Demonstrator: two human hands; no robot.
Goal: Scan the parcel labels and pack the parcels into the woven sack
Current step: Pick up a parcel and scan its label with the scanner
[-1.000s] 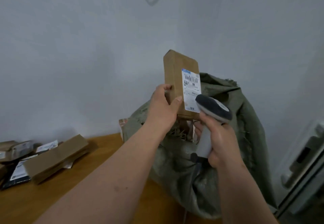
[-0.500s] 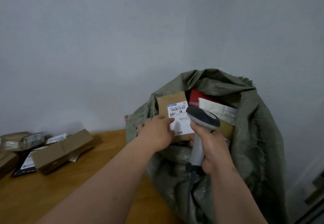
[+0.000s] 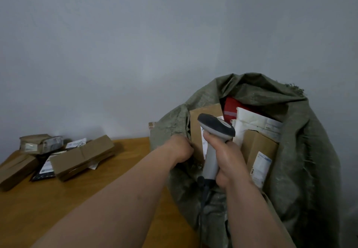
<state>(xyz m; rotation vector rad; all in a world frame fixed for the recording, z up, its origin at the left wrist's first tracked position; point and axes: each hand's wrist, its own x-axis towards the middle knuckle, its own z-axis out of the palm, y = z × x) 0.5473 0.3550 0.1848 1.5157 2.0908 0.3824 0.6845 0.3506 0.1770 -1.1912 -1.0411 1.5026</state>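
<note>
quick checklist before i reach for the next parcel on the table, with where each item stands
1. Brown parcel inside the woven sack: ok, it stands in the sack's mouth beside a red parcel and a white mailer.
2. Left hand free of that parcel: cannot tell, its fingers are hidden at the sack's edge.
3. Scanner secure: ok, the right hand grips its handle.
4. Sack mouth open: ok, the rim stands up around the parcels.
5. Parcels left on the table: ok, a long brown box and several others lie at the left.
</note>
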